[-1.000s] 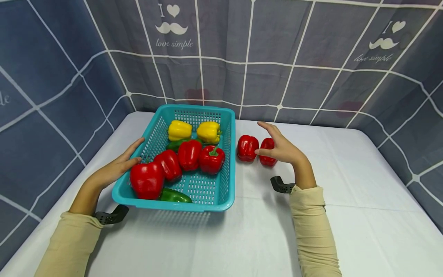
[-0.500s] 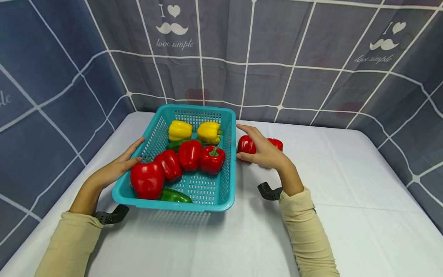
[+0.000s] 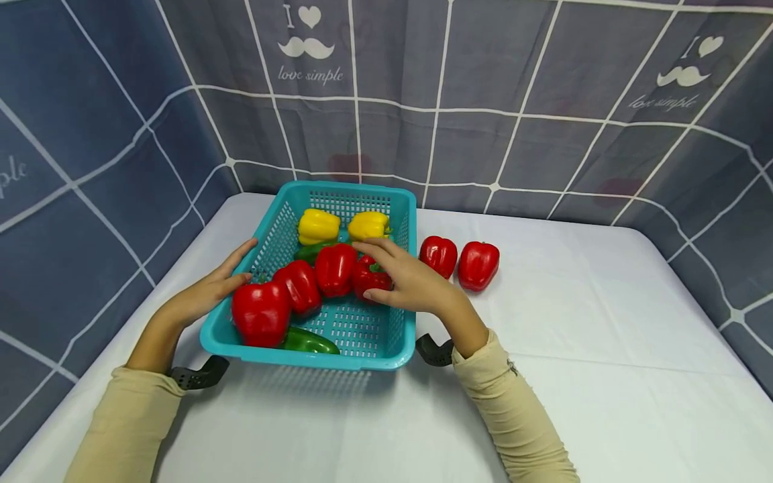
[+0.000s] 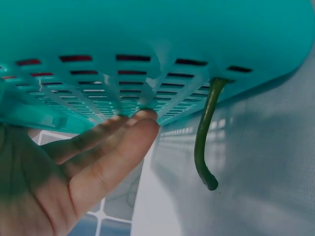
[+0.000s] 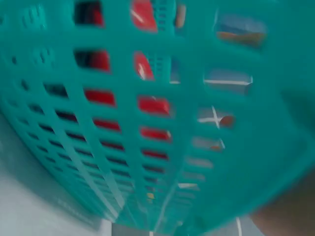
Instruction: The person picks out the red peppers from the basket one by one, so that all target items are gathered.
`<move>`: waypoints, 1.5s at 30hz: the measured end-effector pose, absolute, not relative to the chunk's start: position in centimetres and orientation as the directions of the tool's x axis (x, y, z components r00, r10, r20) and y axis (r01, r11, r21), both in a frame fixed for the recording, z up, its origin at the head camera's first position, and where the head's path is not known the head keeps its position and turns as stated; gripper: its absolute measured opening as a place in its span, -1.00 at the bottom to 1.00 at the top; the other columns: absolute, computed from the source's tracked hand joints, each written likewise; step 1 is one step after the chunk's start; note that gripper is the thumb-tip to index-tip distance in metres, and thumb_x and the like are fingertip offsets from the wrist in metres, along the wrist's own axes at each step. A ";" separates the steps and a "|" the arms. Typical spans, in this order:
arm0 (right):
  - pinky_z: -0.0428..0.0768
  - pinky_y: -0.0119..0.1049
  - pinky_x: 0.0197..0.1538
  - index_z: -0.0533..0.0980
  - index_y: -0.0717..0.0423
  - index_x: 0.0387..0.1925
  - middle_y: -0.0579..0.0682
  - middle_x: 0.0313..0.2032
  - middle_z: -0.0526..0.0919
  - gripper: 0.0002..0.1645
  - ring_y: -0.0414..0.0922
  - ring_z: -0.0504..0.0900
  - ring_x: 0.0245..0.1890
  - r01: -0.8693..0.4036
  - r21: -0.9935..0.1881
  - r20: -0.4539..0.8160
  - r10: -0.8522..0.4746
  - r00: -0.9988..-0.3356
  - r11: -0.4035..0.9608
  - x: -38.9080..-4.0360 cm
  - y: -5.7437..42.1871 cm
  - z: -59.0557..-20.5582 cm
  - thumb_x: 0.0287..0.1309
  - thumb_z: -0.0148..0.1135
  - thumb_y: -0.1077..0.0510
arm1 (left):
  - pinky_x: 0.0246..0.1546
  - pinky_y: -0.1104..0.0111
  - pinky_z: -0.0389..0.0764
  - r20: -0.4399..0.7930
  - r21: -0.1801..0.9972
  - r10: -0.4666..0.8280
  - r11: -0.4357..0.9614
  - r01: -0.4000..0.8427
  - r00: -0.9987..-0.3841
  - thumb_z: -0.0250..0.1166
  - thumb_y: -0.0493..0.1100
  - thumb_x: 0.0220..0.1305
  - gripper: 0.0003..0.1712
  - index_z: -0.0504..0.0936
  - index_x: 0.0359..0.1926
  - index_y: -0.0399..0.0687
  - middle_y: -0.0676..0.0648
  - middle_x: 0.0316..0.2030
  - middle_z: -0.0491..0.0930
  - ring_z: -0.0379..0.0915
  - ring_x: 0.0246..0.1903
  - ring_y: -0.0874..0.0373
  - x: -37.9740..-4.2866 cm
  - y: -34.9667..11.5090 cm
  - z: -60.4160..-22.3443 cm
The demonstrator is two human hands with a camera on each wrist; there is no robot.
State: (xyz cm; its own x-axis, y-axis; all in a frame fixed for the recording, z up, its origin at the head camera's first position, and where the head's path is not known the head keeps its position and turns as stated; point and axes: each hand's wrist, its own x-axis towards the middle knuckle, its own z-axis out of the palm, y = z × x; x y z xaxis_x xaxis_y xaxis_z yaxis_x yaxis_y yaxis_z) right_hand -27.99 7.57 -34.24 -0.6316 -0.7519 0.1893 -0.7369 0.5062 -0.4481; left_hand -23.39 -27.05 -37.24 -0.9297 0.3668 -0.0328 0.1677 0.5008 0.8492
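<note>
Right grip (image 3: 407,275): spread, nothing held | red pepper (image 3: 364,279) under it: likely light, firm, slick; best pinched by sides | left grip (image 3: 208,290): straight-fingered against basket (image 3: 362,363)

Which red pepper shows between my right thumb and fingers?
The rightmost red pepper in the basket, framed by your right hand; the other three red ones inside lie farther left, and two more sit outside.

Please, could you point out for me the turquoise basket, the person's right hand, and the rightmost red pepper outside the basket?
Turquoise basket (image 3: 308,361): head view, on its near rim.
Right hand (image 3: 415,280): head view, on its back.
Rightmost red pepper (image 3: 478,266): head view, middle of its visible side.
</note>
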 end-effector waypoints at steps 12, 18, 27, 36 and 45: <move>0.53 -0.14 0.04 0.15 -0.09 0.33 0.03 0.14 0.40 -0.10 -0.03 0.44 0.09 -0.718 -0.291 0.076 -0.733 -0.676 0.633 -27.6 5.9 -35.0 -0.05 0.34 -0.04 | -0.05 -0.13 0.44 -0.037 0.856 0.368 0.492 0.160 -0.929 -0.19 -0.13 0.38 -0.27 -0.37 0.42 0.03 -0.30 0.38 -0.35 -0.16 0.25 -0.42 -23.5 -27.1 -37.2; 0.46 -0.06 0.12 0.19 -0.05 0.31 0.02 0.18 0.39 -0.11 -0.01 0.40 0.15 -0.710 -0.203 0.034 -0.720 -0.693 0.674 -27.6 5.6 -35.1 -0.07 0.35 -0.07 | -0.06 -0.12 0.46 -0.045 0.859 0.362 0.490 0.149 -0.931 -0.18 -0.11 0.38 -0.27 -0.36 0.42 0.05 -0.30 0.38 -0.35 -0.14 0.25 -0.42 -23.5 -27.1 -37.2; 0.30 -0.03 0.25 0.25 0.03 0.28 0.02 0.24 0.34 -0.10 -0.02 0.23 0.29 -0.703 -0.125 -0.013 -0.709 -0.705 0.701 -27.5 5.3 -35.0 -0.11 0.37 -0.09 | 0.05 -0.24 0.27 -0.025 0.869 0.367 0.467 0.161 -0.930 -0.18 -0.14 0.38 -0.27 -0.35 0.42 0.04 -0.28 0.39 -0.36 -0.23 0.29 -0.40 -23.4 -27.1 -37.3; 0.31 0.03 0.24 0.20 0.01 0.31 -0.02 0.29 0.28 -0.04 0.07 0.13 0.34 -0.684 -0.134 -0.087 -0.696 -0.713 0.717 -28.1 5.2 -34.7 -0.14 0.40 -0.06 | 0.06 -0.24 0.25 -0.021 0.869 0.365 0.467 0.163 -0.931 -0.19 -0.15 0.38 -0.28 -0.35 0.42 0.03 -0.27 0.39 -0.37 -0.24 0.29 -0.38 -23.3 -26.9 -37.4; 0.33 0.04 0.22 0.09 -0.06 0.36 -0.05 0.31 0.26 0.11 0.03 0.17 0.33 -0.626 -0.136 -0.188 -0.641 -0.744 0.768 -29.4 4.5 -34.2 -0.24 0.46 -0.04 | 0.02 -0.19 0.35 -0.013 0.873 0.374 0.457 0.172 -0.928 -0.19 -0.13 0.39 -0.28 -0.35 0.42 0.01 -0.29 0.39 -0.35 -0.17 0.27 -0.40 -23.2 -27.0 -37.4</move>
